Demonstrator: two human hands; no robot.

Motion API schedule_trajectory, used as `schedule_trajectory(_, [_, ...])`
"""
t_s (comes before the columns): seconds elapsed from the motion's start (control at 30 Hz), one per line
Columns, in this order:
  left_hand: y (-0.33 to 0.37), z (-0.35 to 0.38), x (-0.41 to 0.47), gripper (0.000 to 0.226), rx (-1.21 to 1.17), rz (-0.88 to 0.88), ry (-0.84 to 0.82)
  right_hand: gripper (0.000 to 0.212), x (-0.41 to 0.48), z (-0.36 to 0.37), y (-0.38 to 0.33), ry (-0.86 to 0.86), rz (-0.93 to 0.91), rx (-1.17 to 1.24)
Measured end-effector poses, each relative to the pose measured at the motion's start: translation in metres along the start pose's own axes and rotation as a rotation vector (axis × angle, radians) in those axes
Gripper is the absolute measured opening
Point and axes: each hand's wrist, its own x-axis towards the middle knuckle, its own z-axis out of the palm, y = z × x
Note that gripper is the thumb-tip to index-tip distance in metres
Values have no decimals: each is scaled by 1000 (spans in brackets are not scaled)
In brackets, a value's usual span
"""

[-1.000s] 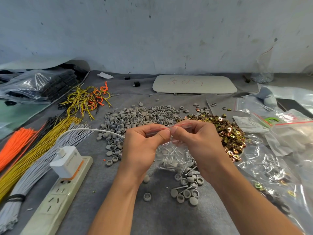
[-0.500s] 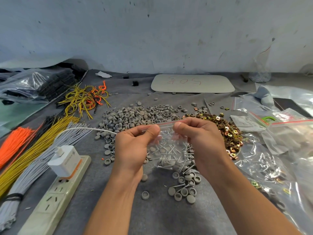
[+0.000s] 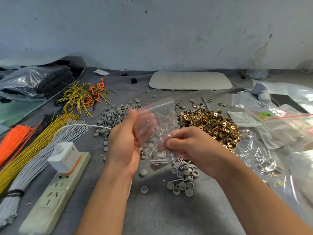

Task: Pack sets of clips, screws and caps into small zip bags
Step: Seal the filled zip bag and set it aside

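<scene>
Presently: count one small zip bag (image 3: pixel 162 116), clear with a red seal strip along its top edge, held upright above the grey table cover (image 3: pixel 152 214) between two bare hands. Note left hand (image 3: pixel 125 143) at the bag's left side, thumb raised, fingers relaxed and nearly straight behind the film, blurred, not curled round anything. Note right hand (image 3: pixel 189 146) lower down, thumb and fingertips pinching the bag's lower right part in a narrow grip. Thin screws (image 3: pixel 159 160) seen through the film: inside the bag or on the table behind, cannot tell. Locate three stocks on the table: one broad heap of grey caps (image 3: pixel 115 116) behind the left hand, too many to count; one heap of gold-coloured clips (image 3: pixel 211 126) behind the right hand, likewise uncountable; one small cluster of caps and screws (image 3: pixel 183 182) just below the right hand, roughly a dozen caps with at least three screws among them. Count two single caps lying apart, near the left wrist. Find at left one power strip (image 3: pixel 50 197) with one white charger (image 3: pixel 65 156) plugged in, beside four wire bundles (image 3: pixel 33 138): orange, black, yellow, grey. See at far centre one pale flat board (image 3: pixel 190 80) with red marks, and at right several larger clear bags (image 3: pixel 288 126), overlapping.
</scene>
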Motion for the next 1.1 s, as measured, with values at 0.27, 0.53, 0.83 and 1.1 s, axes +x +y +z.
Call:
schedule_trajectory(0.27, [-14, -9, 0, 24, 272, -187, -281, 19, 4, -5, -7, 190, 60, 436])
schedule_trajectory(0.53, [-27, 8, 2, 40, 430, 133, 145, 24, 10, 1, -1, 452, 107, 497])
schedule_trajectory(0.83, [-18, 11, -9, 26, 253, 213, 30, 38, 11, 3, 1, 157, 197, 940])
schedule_trajectory(1.1, [-25, 17, -4, 21, 213, -77, 39, 52, -1, -12, -2, -30, 82, 1035])
